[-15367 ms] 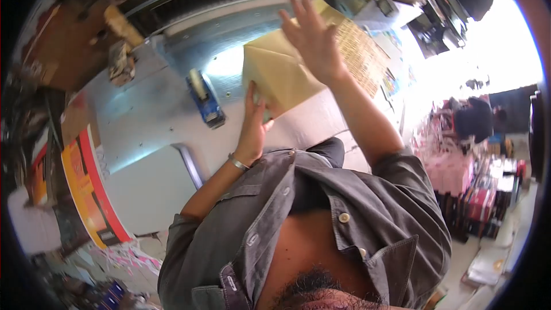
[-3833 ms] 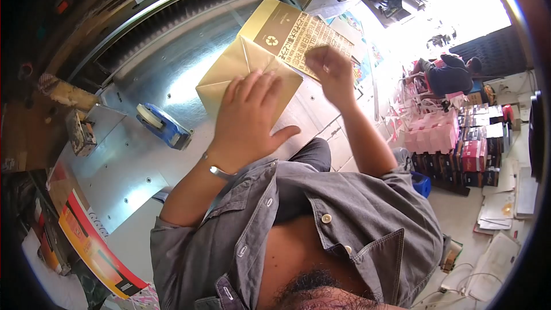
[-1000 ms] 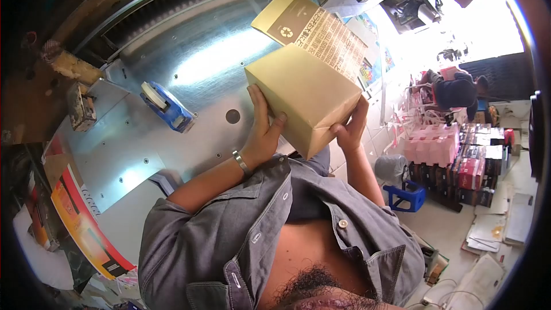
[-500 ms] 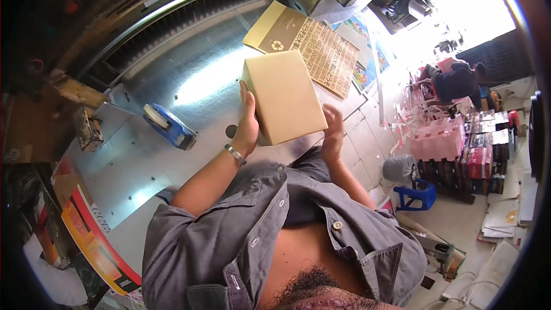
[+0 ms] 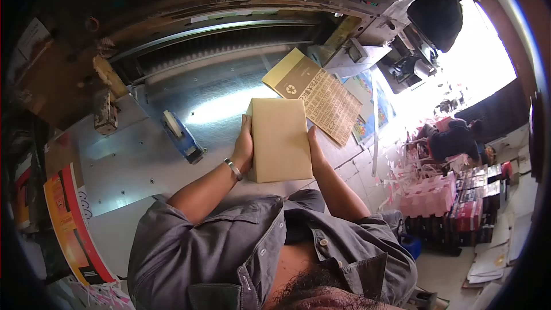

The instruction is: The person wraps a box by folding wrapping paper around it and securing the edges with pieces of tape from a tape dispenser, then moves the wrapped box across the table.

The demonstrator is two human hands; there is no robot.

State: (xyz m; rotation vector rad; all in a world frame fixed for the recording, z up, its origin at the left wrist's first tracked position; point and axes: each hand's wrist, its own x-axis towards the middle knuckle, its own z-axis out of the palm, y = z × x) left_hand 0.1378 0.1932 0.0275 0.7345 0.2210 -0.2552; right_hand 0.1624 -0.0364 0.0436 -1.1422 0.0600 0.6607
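Brushed metal gleams across the table in the head view, streaked with hard white light and dotted with small round fittings. From where I stand, the pale gold box is right before the person, between the left hand and the right hand. On the left, the fingers lie close together, flat against its side; on the right, a digit presses the opposite edge, and I cannot tell how the hidden fingers are set. Squeezed too hard from both sides, those thin-looking walls could bow or crease; with a loose or uneven press, the smooth face could slip and tip a corner down. Its far end overlaps the printed bag in my sight, though whether they touch I cannot tell; if they do, a push could skid or rumple that flat sheet of tan, brown and yellow. The box itself is blocky, straight-edged, with a soft satin sheen. Well to its left, the blue tape dispenser, long and glossy, looks like hard plastic. Beyond the table, pink bags stand clustered in boxy rows.
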